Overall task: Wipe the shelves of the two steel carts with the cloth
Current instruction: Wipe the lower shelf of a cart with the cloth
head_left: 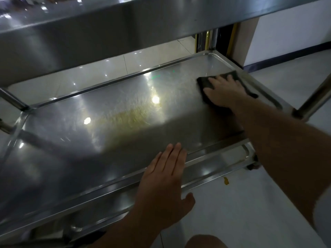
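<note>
Plainly, a middle shelf [75, 140] of a steel cart is being wiped, with an upper shelf [89, 33] hanging close above it, so the work is done by reaching in under that overhang. On the left part of the shelf nothing is laid; only ceiling lights are mirrored in the steel, and a yellowish smear [130, 117] is seen near the middle, probably what remains to be rubbed off. Nearer the front, the left hand [164, 187] is laid flat over the raised front rim, fingers straight and together on the steel, thumb hanging off the edge; nothing is gripped. It is most likely placed there to steady the cart on its wheels and to bear the lean of the body. Below that rim a lower shelf [215, 163] is partly seen. Farther right, a yellow spot [226, 181] is visible on the floor [250, 203]. At the far right corner, the dark cloth [206, 83] is spread flat on the shelf and is pressed down by the right hand [223, 92], fingers extended across it rather than curled, so that a broad patch is covered with each pass.
</note>
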